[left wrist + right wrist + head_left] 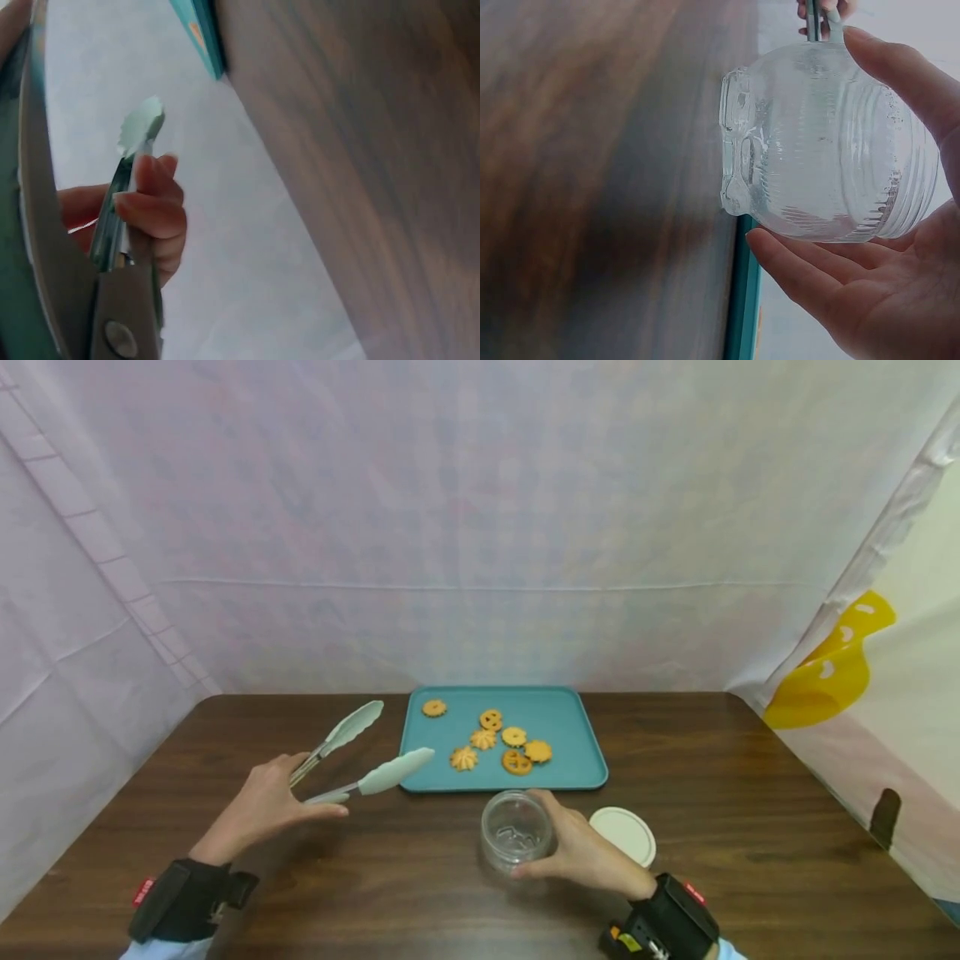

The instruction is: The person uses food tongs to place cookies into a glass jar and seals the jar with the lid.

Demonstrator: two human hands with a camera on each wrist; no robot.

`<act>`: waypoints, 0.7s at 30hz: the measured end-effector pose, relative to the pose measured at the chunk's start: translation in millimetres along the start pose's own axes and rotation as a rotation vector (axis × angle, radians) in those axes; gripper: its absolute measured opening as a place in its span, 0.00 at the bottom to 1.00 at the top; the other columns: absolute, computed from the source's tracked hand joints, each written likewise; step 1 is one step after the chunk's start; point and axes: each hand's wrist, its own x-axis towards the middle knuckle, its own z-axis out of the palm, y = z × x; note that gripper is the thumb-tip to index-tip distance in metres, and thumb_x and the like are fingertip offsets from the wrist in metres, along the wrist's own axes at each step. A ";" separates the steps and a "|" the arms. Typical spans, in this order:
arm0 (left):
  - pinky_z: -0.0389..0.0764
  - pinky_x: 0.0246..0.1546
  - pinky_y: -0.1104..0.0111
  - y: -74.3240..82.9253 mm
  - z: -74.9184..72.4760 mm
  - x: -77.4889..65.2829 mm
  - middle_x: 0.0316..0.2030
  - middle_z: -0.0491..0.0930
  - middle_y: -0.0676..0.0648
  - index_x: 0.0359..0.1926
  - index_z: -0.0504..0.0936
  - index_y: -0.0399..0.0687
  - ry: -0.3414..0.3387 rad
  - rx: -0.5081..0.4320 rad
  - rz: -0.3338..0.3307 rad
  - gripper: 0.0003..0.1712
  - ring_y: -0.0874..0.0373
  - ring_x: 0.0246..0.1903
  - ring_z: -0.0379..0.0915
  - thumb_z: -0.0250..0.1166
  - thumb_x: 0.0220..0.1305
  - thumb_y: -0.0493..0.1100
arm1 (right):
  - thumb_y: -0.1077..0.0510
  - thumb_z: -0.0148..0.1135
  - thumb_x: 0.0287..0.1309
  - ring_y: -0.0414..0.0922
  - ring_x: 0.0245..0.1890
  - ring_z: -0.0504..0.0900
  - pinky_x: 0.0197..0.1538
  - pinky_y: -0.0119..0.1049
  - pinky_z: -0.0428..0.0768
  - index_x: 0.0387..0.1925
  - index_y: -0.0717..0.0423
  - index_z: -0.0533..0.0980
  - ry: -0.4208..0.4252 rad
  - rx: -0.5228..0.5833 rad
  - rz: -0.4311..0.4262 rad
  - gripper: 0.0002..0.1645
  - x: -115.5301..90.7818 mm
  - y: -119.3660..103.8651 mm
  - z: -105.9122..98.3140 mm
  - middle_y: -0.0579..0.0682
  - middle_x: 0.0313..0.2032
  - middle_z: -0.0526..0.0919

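Note:
A pair of tongs with pale green tips (397, 771) is in my left hand (266, 797), its arms spread wide and pointing toward the tray. In the left wrist view, curled fingers (154, 214) wrap one metal arm of the tongs. My right hand (573, 852) holds a clear glass jar (516, 831) from its right side, thumb and fingers on opposite sides. The jar has no lid on it and nothing shows inside. Whether its base touches the table cannot be told. Several cookies (463, 758) lie on a blue tray (573, 768) beyond the jar.
A round white lid (624, 835) lies on the dark wooden table (405, 885), just right of my right hand. White cloth (480, 527) hangs behind the table and along its sides. A yellow shape (821, 685) shows on the right-hand cloth.

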 end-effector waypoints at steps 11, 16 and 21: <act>0.73 0.35 0.52 22.2 26.9 18.2 0.46 0.74 0.33 0.55 0.67 0.29 -0.012 -0.038 0.034 0.55 0.43 0.40 0.73 0.74 0.30 0.62 | 0.37 0.70 0.32 0.46 0.45 0.76 0.45 0.40 0.73 0.57 0.53 0.59 0.015 -0.004 0.003 0.52 -0.3 0.1 0.8 0.51 0.46 0.77; 0.74 0.32 0.60 29.7 41.4 31.3 0.39 0.79 0.37 0.51 0.74 0.32 0.005 -0.086 0.032 0.48 0.53 0.29 0.72 0.75 0.30 0.58 | 0.36 0.70 0.32 0.46 0.44 0.76 0.44 0.39 0.73 0.56 0.54 0.59 0.014 -0.006 0.008 0.51 -0.7 0.7 0.9 0.50 0.45 0.77; 0.68 0.25 0.66 33.0 50.0 41.1 0.37 0.80 0.37 0.47 0.77 0.32 -0.008 -0.020 0.033 0.44 0.58 0.24 0.66 0.75 0.30 0.58 | 0.37 0.70 0.33 0.45 0.45 0.76 0.46 0.40 0.72 0.56 0.54 0.59 0.009 0.012 0.004 0.50 -1.0 0.0 0.4 0.49 0.46 0.77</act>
